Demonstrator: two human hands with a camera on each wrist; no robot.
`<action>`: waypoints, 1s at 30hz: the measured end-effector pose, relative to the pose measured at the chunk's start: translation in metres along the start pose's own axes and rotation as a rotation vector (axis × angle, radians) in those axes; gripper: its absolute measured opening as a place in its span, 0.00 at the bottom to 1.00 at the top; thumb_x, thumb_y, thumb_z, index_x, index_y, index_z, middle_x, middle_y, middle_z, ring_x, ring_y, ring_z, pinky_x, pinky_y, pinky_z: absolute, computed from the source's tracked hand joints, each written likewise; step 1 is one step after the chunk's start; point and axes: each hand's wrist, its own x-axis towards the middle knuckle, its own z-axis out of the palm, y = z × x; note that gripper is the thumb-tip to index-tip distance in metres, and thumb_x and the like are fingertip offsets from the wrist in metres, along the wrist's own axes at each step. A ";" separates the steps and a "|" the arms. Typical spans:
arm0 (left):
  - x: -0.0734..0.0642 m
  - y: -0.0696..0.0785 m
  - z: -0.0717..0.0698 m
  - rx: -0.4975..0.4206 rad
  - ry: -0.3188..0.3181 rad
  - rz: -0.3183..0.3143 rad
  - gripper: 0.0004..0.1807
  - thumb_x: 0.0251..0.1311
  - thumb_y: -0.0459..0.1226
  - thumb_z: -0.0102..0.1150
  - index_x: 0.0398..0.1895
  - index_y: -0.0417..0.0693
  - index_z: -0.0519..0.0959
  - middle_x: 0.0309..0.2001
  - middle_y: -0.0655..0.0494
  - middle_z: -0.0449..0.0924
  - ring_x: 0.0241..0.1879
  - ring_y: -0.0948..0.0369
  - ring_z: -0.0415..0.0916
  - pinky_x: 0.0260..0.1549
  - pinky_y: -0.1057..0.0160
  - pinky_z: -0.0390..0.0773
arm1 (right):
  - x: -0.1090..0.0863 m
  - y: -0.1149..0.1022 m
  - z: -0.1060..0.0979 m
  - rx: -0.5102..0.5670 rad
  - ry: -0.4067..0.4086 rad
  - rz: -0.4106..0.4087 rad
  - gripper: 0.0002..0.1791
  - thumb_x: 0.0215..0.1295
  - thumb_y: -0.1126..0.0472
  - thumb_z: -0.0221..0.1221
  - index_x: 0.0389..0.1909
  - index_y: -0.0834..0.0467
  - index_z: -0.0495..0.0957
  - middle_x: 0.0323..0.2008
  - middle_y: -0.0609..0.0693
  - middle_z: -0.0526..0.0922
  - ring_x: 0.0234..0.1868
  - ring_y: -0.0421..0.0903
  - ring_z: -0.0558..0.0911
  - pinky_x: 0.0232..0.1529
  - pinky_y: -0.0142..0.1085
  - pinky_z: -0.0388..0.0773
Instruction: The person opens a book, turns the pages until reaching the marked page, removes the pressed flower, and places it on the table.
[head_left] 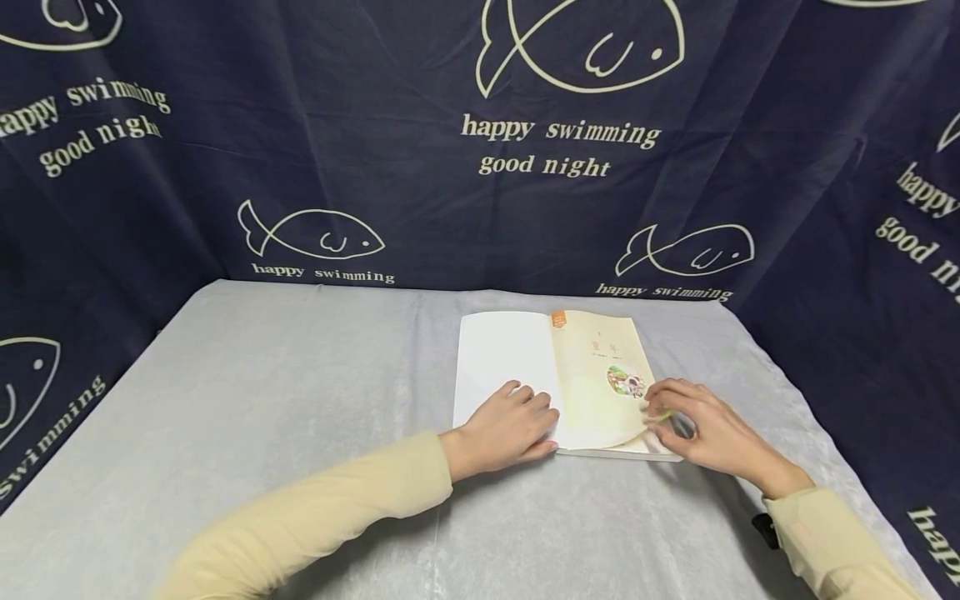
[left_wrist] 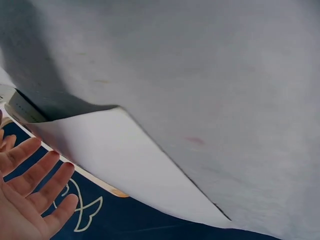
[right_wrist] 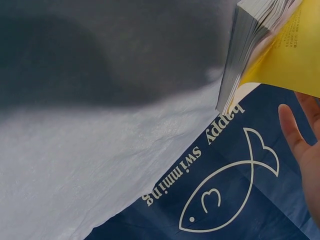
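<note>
An open book (head_left: 498, 350) lies on the table, its left side blank white. The cream right page (head_left: 588, 417) carries an orange tab at the top and a small round coloured picture. My left hand (head_left: 506, 429) rests on the lower part of the blank side, near the spine, with relaxed fingers. At the lower right corner my right hand (head_left: 701, 425) pinches the page, which curls up there. In the right wrist view the lifted page (right_wrist: 295, 65) looks yellow with small print, above the thick block of pages (right_wrist: 242, 45); it hides some fingertips.
A grey-white cloth (head_left: 300, 358) covers the table around the book. Behind and at both sides hangs a dark blue curtain (head_left: 420, 150) with white fish outlines and lettering. A small black object (head_left: 765, 529) shows at the right wrist, beside the sleeve.
</note>
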 end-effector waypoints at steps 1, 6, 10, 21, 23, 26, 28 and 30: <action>0.001 0.001 -0.001 0.003 0.002 0.000 0.18 0.63 0.57 0.39 0.38 0.56 0.73 0.37 0.63 0.74 0.39 0.61 0.72 0.46 0.60 0.68 | 0.000 0.000 0.000 -0.010 0.005 0.003 0.15 0.39 0.66 0.67 0.28 0.47 0.76 0.39 0.43 0.78 0.42 0.39 0.74 0.46 0.31 0.62; 0.006 0.006 -0.003 0.014 0.016 0.002 0.18 0.63 0.56 0.40 0.34 0.57 0.73 0.33 0.63 0.74 0.36 0.61 0.72 0.47 0.59 0.68 | -0.001 0.004 -0.001 -0.043 0.024 -0.006 0.16 0.35 0.69 0.62 0.29 0.49 0.78 0.39 0.44 0.79 0.43 0.38 0.73 0.45 0.32 0.61; 0.010 0.010 -0.002 0.029 0.011 0.000 0.18 0.63 0.56 0.39 0.32 0.57 0.74 0.31 0.64 0.74 0.35 0.61 0.73 0.46 0.60 0.68 | -0.002 0.007 0.000 -0.055 0.048 -0.027 0.17 0.33 0.68 0.62 0.30 0.52 0.79 0.38 0.45 0.79 0.42 0.38 0.73 0.45 0.32 0.61; 0.018 0.022 -0.002 0.067 0.011 -0.046 0.25 0.64 0.60 0.33 0.27 0.56 0.74 0.29 0.62 0.73 0.28 0.62 0.71 0.36 0.63 0.68 | 0.003 0.014 -0.002 -0.014 0.172 -0.059 0.16 0.35 0.66 0.65 0.32 0.56 0.79 0.37 0.50 0.80 0.43 0.42 0.73 0.51 0.27 0.56; 0.020 0.024 -0.002 0.085 0.016 -0.058 0.26 0.63 0.61 0.33 0.27 0.56 0.75 0.28 0.62 0.73 0.28 0.62 0.71 0.35 0.62 0.69 | 0.005 0.013 -0.003 0.002 0.198 -0.063 0.15 0.37 0.65 0.64 0.33 0.57 0.80 0.37 0.50 0.81 0.44 0.43 0.73 0.52 0.26 0.56; 0.022 0.027 -0.003 0.115 0.022 -0.080 0.28 0.62 0.62 0.31 0.29 0.55 0.75 0.27 0.62 0.74 0.28 0.62 0.72 0.36 0.62 0.70 | 0.010 0.011 -0.004 0.014 0.245 -0.071 0.14 0.40 0.63 0.63 0.33 0.58 0.80 0.37 0.51 0.81 0.44 0.45 0.73 0.54 0.27 0.55; 0.024 0.029 -0.003 0.137 0.023 -0.092 0.28 0.62 0.63 0.31 0.32 0.55 0.76 0.28 0.63 0.75 0.28 0.62 0.73 0.35 0.62 0.70 | 0.013 0.010 -0.004 0.017 0.281 -0.082 0.14 0.42 0.61 0.62 0.34 0.58 0.81 0.37 0.52 0.81 0.43 0.47 0.74 0.54 0.29 0.56; 0.025 0.030 -0.003 0.157 0.022 -0.102 0.29 0.62 0.63 0.30 0.36 0.54 0.75 0.29 0.63 0.76 0.29 0.62 0.73 0.36 0.62 0.70 | 0.016 0.008 -0.004 0.019 0.306 -0.083 0.13 0.45 0.58 0.61 0.34 0.59 0.81 0.37 0.52 0.81 0.43 0.48 0.74 0.53 0.29 0.56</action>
